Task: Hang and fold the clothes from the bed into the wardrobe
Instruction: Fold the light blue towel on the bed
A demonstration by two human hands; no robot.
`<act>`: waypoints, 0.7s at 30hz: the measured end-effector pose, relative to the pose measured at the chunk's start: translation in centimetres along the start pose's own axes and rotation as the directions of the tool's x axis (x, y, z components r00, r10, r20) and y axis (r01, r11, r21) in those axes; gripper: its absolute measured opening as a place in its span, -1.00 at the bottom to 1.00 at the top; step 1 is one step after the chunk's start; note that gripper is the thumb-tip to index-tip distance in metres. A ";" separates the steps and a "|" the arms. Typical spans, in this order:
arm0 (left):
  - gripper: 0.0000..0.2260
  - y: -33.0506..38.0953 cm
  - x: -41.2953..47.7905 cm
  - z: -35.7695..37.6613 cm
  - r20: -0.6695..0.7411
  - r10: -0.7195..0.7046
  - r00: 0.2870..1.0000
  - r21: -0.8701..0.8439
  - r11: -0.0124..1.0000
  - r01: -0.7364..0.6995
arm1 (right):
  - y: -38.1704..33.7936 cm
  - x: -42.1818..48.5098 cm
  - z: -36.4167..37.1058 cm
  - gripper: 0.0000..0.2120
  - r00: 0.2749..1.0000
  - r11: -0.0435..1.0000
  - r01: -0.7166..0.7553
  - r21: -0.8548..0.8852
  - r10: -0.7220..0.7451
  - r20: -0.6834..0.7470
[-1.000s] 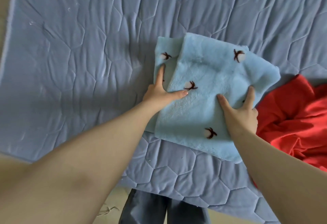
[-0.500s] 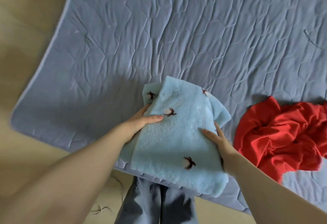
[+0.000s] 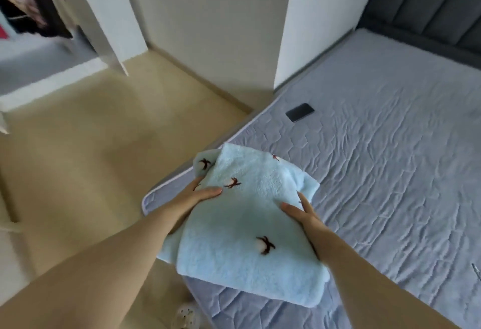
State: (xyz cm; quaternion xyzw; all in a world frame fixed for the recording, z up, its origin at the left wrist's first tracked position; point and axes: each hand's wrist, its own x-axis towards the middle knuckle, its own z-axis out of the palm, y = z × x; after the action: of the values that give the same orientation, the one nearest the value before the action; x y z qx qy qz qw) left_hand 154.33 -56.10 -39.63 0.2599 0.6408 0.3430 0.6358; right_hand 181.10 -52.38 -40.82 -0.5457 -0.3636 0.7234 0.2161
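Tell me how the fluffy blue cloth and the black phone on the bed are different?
The fluffy blue cloth is pale, soft and folded, with small dark marks; the black phone is dark, flat and plain. The cloth is held up by the left hand and right hand; the phone lies untouched on the bed. The cloth looks far bigger. Both are near the bed's edge.

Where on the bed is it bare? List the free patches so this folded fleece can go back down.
Free: the broad quilt between the phone and the headboard, and right of the right hand. Crowded: the near corner, under the fleece held by the left hand and the right one.
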 end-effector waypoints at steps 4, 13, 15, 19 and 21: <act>-0.53 4.8 -3.9 -8.0 -0.121 0.125 0.985 -0.070 0.988 -0.134 | -8.0 1.8 8.6 -0.09 0.986 0.982 0.117 -0.148 -0.097 0.135; -0.41 11.5 -12.7 -32.1 -0.373 0.194 0.908 -0.132 0.957 -0.258 | -18.9 5.1 35.3 -0.32 0.899 0.908 0.304 -0.288 -0.173 0.403; -0.36 13.2 -14.8 -37.9 -0.408 0.232 0.883 -0.114 0.947 -0.301 | -21.0 5.4 41.5 -0.32 0.875 0.897 0.331 -0.293 -0.176 0.451; -0.41 16.9 -17.8 -46.9 -0.453 0.285 0.845 -0.084 0.930 -0.358 | -25.1 6.5 51.5 -0.41 0.815 0.892 0.385 -0.235 -0.209 0.541; -0.45 18.6 -19.0 -50.6 -0.492 0.290 0.821 -0.076 0.925 -0.372 | -27.0 7.4 56.0 -0.44 0.790 0.891 0.395 -0.221 -0.207 0.578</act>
State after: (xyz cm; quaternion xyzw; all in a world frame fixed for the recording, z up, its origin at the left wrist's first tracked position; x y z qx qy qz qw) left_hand 103.20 -64.51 -15.44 0.2216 0.6894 0.5540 0.4107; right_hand 123.53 -46.05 -17.13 -0.2820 -0.6089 0.7310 0.1243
